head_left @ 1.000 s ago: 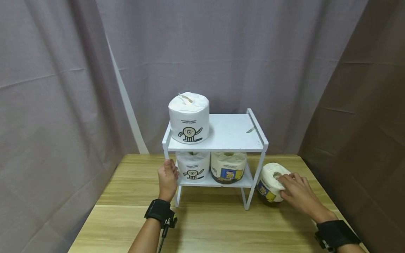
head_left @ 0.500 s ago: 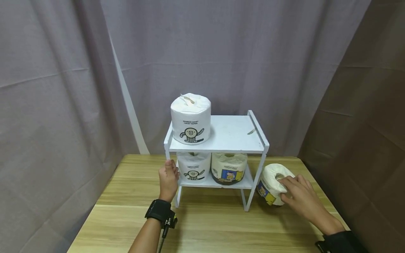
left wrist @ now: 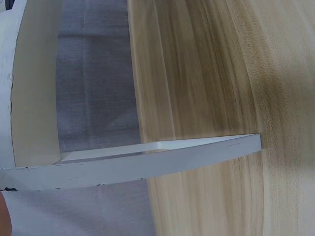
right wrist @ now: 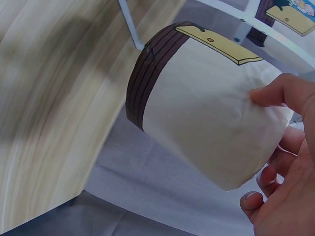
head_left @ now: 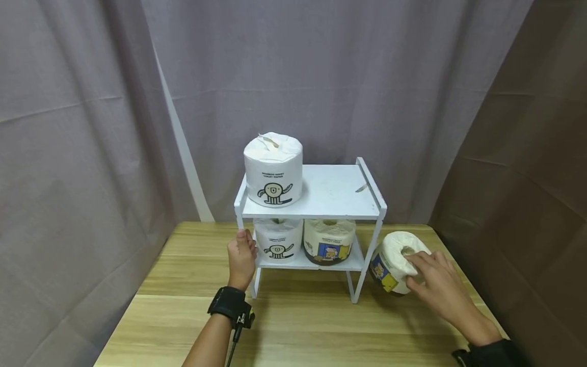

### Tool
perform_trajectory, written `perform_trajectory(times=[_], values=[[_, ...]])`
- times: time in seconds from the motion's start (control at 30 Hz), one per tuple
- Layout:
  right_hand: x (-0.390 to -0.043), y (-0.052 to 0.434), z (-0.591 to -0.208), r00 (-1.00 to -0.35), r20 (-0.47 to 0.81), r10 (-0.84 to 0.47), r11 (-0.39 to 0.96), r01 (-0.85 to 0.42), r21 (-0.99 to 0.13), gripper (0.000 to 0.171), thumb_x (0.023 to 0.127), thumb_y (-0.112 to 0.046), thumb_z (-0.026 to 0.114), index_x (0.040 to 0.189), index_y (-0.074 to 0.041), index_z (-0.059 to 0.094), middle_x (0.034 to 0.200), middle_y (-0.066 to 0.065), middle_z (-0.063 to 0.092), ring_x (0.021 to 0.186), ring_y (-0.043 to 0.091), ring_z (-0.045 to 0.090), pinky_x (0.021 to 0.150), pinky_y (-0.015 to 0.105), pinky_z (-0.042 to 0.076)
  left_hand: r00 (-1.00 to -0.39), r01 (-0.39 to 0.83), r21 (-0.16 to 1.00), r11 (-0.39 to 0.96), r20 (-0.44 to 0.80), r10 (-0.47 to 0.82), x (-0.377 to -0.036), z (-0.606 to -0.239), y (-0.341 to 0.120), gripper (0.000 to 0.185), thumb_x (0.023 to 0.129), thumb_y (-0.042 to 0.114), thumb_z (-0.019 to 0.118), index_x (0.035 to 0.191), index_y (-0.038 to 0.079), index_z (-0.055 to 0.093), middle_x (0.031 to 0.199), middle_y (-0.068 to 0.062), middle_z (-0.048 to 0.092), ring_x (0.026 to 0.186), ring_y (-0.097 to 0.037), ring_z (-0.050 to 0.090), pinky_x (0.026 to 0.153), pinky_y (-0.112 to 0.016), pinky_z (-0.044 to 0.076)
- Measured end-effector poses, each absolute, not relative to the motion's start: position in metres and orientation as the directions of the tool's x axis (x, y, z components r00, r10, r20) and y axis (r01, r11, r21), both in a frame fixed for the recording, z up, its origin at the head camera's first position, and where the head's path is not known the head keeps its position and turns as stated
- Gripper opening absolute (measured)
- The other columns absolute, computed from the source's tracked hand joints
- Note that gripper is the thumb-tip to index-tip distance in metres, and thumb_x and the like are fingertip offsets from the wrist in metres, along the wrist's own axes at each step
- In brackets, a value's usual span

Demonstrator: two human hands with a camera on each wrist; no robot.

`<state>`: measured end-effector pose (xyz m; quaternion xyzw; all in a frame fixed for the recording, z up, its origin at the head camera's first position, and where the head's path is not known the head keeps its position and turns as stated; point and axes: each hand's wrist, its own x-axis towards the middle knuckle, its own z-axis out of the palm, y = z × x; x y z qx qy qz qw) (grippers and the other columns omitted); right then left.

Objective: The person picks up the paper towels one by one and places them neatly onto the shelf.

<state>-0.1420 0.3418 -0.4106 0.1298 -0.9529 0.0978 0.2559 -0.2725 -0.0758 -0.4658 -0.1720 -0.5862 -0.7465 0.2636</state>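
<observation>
My right hand [head_left: 437,295] pinches a cream toilet roll [head_left: 390,262] at its top rim, fingers in the core hole and thumb outside. The roll tilts beside the white two-tier shelf [head_left: 339,191], close over the table. In the right wrist view, the thumb presses the wrapper of this toilet roll [right wrist: 206,113], dark band at its base. My left hand [head_left: 242,260] grips the shelf's left front post. One white toilet roll [head_left: 273,173] stands on the top tier, at left. Below stand another white roll [head_left: 278,242] and a cream roll [head_left: 329,242].
The wooden table [head_left: 293,331] spreads in front of the shelf and to both sides. Grey curtains [head_left: 321,76] hang behind, with a brown-grey one [head_left: 518,178] along the right. A shelf leg [left wrist: 197,160] runs down to the table in the left wrist view.
The cream roll in my right hand has come up slightly and tilted, its base swinging left toward the shelf. My left hand stays on the post; the other rolls stay put.
</observation>
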Motion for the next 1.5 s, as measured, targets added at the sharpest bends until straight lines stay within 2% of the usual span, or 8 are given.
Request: perform_trajectory(times=[0.17, 0.4, 0.57, 0.77, 1.0, 1.2, 1.5], values=[[-0.140, 0.339, -0.401, -0.809, 0.553, -0.202, 0.946, -0.307, -0.104, 0.040, 0.076, -0.007, 0.083, 0.114, 0.001, 0.075, 0.109, 0.013, 0.073, 0.088, 0.025, 0.049, 0.072, 0.041, 0.039, -0.801, 0.594, 0.787, -0.165, 0.562, -0.206, -0.272, -0.465, -0.077, 0.080, 0.108, 0.065, 0.037, 0.068, -0.005, 0.036, 0.054, 0.013, 0.033, 0.045, 0.000, 0.031, 0.045, -0.016, 0.029], [-0.132, 0.335, -0.389, -0.834, 0.523, -0.176, 0.948, -0.286, -0.138, 0.039, 0.080, -0.010, 0.082, 0.117, 0.000, 0.074, 0.114, 0.014, 0.071, 0.097, 0.029, 0.050, 0.076, 0.045, 0.038, -0.802, 0.595, 0.784, -0.177, 0.563, -0.200, -0.270, -0.465, -0.075, 0.085, 0.108, 0.064, 0.037, 0.070, -0.011, 0.034, 0.054, 0.012, 0.033, 0.046, 0.000, 0.030, 0.045, -0.016, 0.028], [-0.128, 0.330, -0.378, -0.833, 0.526, -0.173, 0.947, -0.287, -0.143, 0.039, 0.081, -0.009, 0.081, 0.118, 0.000, 0.074, 0.116, 0.016, 0.071, 0.098, 0.029, 0.048, 0.075, 0.044, 0.037, -0.796, 0.602, 0.780, -0.169, 0.572, -0.199, -0.272, -0.464, -0.076, 0.084, 0.108, 0.065, 0.038, 0.070, -0.010, 0.035, 0.055, 0.013, 0.033, 0.045, 0.001, 0.030, 0.044, -0.016, 0.027], [-0.124, 0.325, -0.366, -0.809, 0.562, -0.173, 0.950, -0.288, -0.123, 0.041, 0.077, -0.007, 0.084, 0.116, 0.001, 0.074, 0.114, 0.015, 0.071, 0.094, 0.029, 0.049, 0.073, 0.043, 0.037, -0.790, 0.610, 0.774, -0.167, 0.581, -0.195, -0.272, -0.465, -0.077, 0.079, 0.110, 0.060, 0.036, 0.069, -0.008, 0.034, 0.055, 0.013, 0.032, 0.045, 0.001, 0.029, 0.045, -0.017, 0.026], [-0.123, 0.323, -0.359, -0.777, 0.610, -0.154, 0.951, -0.285, -0.123, 0.044, 0.072, -0.005, 0.084, 0.115, 0.000, 0.075, 0.109, 0.014, 0.072, 0.091, 0.029, 0.048, 0.071, 0.044, 0.036, -0.795, 0.606, 0.774, -0.182, 0.578, -0.184, -0.271, -0.464, -0.076, 0.080, 0.110, 0.061, 0.036, 0.069, -0.008, 0.033, 0.055, 0.014, 0.032, 0.045, 0.001, 0.029, 0.045, -0.017, 0.026], [-0.121, 0.321, -0.354, -0.770, 0.617, -0.160, 0.949, -0.293, -0.120, 0.044, 0.073, -0.005, 0.083, 0.115, 0.000, 0.074, 0.109, 0.015, 0.072, 0.091, 0.029, 0.048, 0.072, 0.044, 0.036, -0.797, 0.604, 0.776, -0.182, 0.579, -0.173, -0.271, -0.464, -0.076, 0.082, 0.110, 0.062, 0.036, 0.069, -0.009, 0.032, 0.055, 0.014, 0.031, 0.045, 0.000, 0.028, 0.045, -0.016, 0.025], [-0.118, 0.321, -0.347, -0.756, 0.634, -0.164, 0.949, -0.296, -0.108, 0.046, 0.070, -0.004, 0.082, 0.115, 0.001, 0.074, 0.108, 0.016, 0.072, 0.091, 0.030, 0.048, 0.072, 0.044, 0.036, -0.799, 0.601, 0.776, -0.191, 0.576, -0.176, -0.271, -0.464, -0.076, 0.077, 0.110, 0.060, 0.037, 0.069, -0.005, 0.033, 0.054, 0.014, 0.031, 0.045, 0.001, 0.028, 0.044, -0.017, 0.023]])
